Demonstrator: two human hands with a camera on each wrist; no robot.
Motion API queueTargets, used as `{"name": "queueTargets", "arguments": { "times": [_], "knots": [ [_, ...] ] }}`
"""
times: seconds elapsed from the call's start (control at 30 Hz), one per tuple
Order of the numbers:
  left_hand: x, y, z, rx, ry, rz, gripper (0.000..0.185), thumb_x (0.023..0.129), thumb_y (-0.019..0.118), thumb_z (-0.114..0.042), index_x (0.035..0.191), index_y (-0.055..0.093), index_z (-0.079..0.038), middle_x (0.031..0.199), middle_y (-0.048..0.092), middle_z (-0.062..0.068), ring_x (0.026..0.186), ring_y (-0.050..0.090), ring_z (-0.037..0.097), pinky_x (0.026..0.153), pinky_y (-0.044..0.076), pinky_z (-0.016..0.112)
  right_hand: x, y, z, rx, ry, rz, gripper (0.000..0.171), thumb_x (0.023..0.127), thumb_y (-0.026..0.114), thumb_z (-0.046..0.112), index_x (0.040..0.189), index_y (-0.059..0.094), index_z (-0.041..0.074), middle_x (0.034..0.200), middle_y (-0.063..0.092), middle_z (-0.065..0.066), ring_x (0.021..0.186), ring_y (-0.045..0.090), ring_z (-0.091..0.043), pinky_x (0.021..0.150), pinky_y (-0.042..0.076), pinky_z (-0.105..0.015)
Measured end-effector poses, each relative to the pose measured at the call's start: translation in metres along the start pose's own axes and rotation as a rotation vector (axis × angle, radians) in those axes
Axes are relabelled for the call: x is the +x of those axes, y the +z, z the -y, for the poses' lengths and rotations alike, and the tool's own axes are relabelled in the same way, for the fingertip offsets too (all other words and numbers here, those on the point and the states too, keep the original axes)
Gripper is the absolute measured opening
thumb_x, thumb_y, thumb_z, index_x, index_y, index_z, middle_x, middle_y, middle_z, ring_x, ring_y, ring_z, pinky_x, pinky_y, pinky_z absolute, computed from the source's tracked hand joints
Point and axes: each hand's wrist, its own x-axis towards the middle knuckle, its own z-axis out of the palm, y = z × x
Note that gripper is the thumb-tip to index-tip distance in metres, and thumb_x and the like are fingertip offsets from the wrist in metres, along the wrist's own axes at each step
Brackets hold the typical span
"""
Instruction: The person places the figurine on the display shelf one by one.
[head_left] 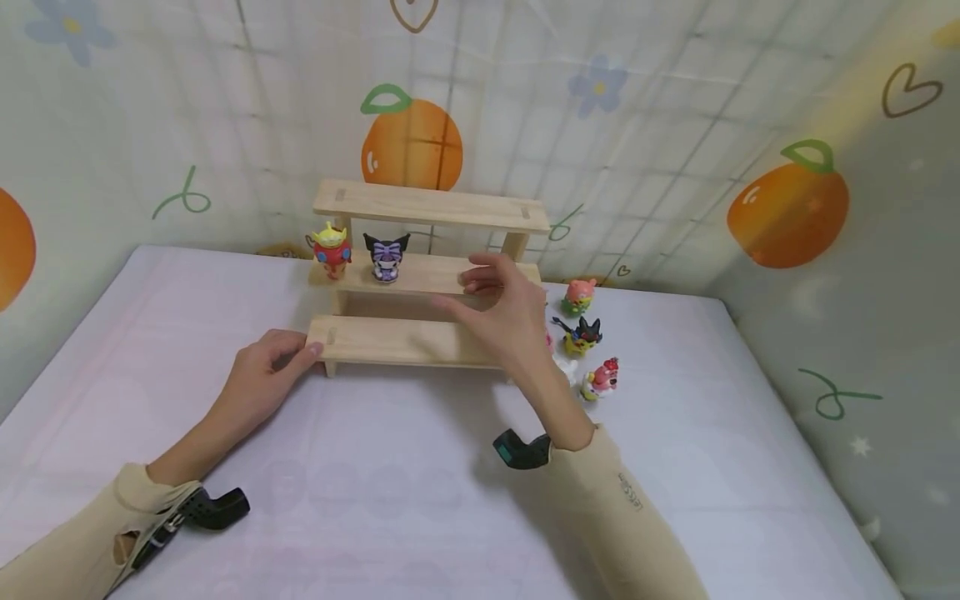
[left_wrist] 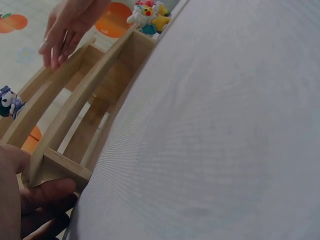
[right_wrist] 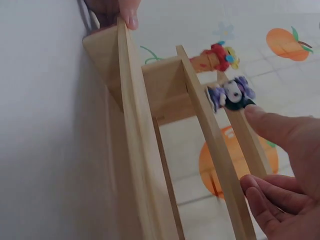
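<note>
A three-tier wooden display stand stands on the table. My left hand grips the left end of its lowest tier, thumb on top and the other fingers about the end piece. On the middle tier, at the left, is a green three-eyed alien figurine with a red and blue body. Beside it stands a figurine with black pointed ears and a purple bow. Over the middle tier, to the right of these, my right hand holds nothing, its thumb and fingers apart.
Right of the stand are several small figurines: a pink and green one, a black and yellow one, and a red and white one. Others are partly hidden by my right hand. A curtain with printed oranges hangs behind the table.
</note>
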Motion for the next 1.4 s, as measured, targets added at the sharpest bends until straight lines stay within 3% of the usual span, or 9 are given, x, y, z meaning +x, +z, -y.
{"name": "queueTargets", "arguments": {
  "times": [0.23,0.27,0.4,0.7,0.93,1.3,1.4],
  "knots": [
    [0.0,-0.001,0.0,0.005,0.004,-0.004,0.029,0.105,0.066,-0.035,0.106,0.08,-0.01,0.118,0.071,0.011,0.118,0.061,0.023,0.103,0.042,0.041,-0.013,-0.038,-0.01,-0.075,0.022,-0.037,0.063,0.081,0.094,0.032,0.131,0.065,0.007,0.112,0.078,-0.008,0.102,0.074,-0.023,0.094,0.058,-0.039],
    [0.0,-0.001,0.0,0.005,0.005,-0.005,0.029,0.105,0.066,-0.035,0.106,0.08,-0.01,0.118,0.071,0.011,0.117,0.061,0.023,0.102,0.042,0.04,-0.015,-0.045,-0.012,-0.083,0.021,-0.043,0.062,0.081,0.094,0.03,0.131,0.066,0.006,0.113,0.078,-0.008,0.101,0.074,-0.023,0.088,0.06,-0.038],
    [0.0,0.001,0.0,0.001,0.01,-0.008,0.028,0.105,0.066,-0.035,0.104,0.08,-0.011,0.117,0.072,0.01,0.116,0.061,0.022,0.1,0.042,0.036,-0.018,-0.073,-0.023,-0.146,0.035,-0.096,0.056,0.083,0.093,0.026,0.128,0.068,0.006,0.113,0.078,-0.009,0.102,0.074,-0.024,0.084,0.057,-0.023],
    [0.0,0.002,0.0,0.002,0.003,-0.002,0.029,0.105,0.066,-0.036,0.105,0.08,-0.01,0.117,0.072,0.011,0.117,0.061,0.023,0.101,0.042,0.038,-0.027,-0.125,-0.049,-0.289,0.152,-0.17,0.05,0.092,0.084,0.033,0.132,0.067,0.008,0.12,0.076,-0.01,0.107,0.072,-0.023,0.09,0.049,-0.011],
    [0.0,0.0,0.0,-0.002,-0.004,-0.001,0.031,0.105,0.066,-0.036,0.108,0.079,-0.008,0.12,0.071,0.013,0.121,0.061,0.027,0.105,0.043,0.048,-0.034,-0.134,-0.061,-0.321,0.145,-0.139,0.048,0.095,0.081,0.032,0.132,0.066,0.006,0.116,0.077,-0.012,0.105,0.072,-0.026,0.09,0.05,-0.01],
    [0.0,-0.001,0.001,-0.014,-0.012,0.006,0.032,0.105,0.066,-0.037,0.107,0.08,-0.009,0.12,0.07,0.012,0.121,0.061,0.027,0.107,0.042,0.049,-0.052,-0.139,-0.077,-0.364,0.144,-0.077,0.041,0.098,0.076,0.034,0.128,0.069,0.006,0.117,0.075,-0.013,0.103,0.071,-0.026,0.086,0.043,-0.004],
    [0.0,-0.001,0.0,-0.01,-0.015,0.013,0.032,0.105,0.065,-0.038,0.107,0.08,-0.009,0.121,0.07,0.013,0.122,0.061,0.028,0.108,0.042,0.05,-0.058,-0.141,-0.08,-0.368,0.15,-0.069,0.04,0.099,0.075,0.035,0.127,0.07,0.008,0.117,0.075,-0.011,0.102,0.07,-0.021,0.085,0.042,-0.004]
  ]
}}
